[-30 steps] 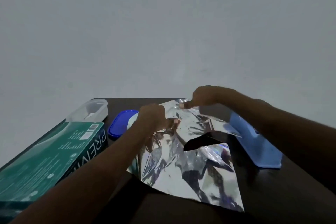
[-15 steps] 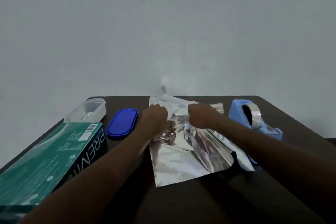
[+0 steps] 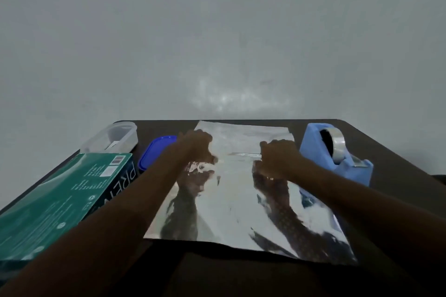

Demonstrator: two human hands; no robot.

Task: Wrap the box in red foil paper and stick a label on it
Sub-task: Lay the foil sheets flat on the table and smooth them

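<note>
A sheet of foil paper (image 3: 231, 202) lies spread on the dark table (image 3: 241, 277) with its shiny silver side up. My left hand (image 3: 196, 146) is curled on the sheet's left part, fingers bunched down on the foil. My right hand (image 3: 277, 159) is curled on the sheet's right part, fingers pressed down on it. Both arms are mirrored in the foil. A long green box (image 3: 58, 202) with white print lies at the left edge of the table, apart from the sheet. No label is recognisable.
A light blue tape dispenser (image 3: 337, 154) with a clear tape roll stands right of the foil, touching its edge. A blue oval lid (image 3: 154, 152) and a clear plastic container (image 3: 113, 137) sit at the back left. A grey wall rises behind.
The crumpled, half-folded foil has been opened out flat and now covers far more of the table. My hands moved apart, the right one toward the tape dispenser.
</note>
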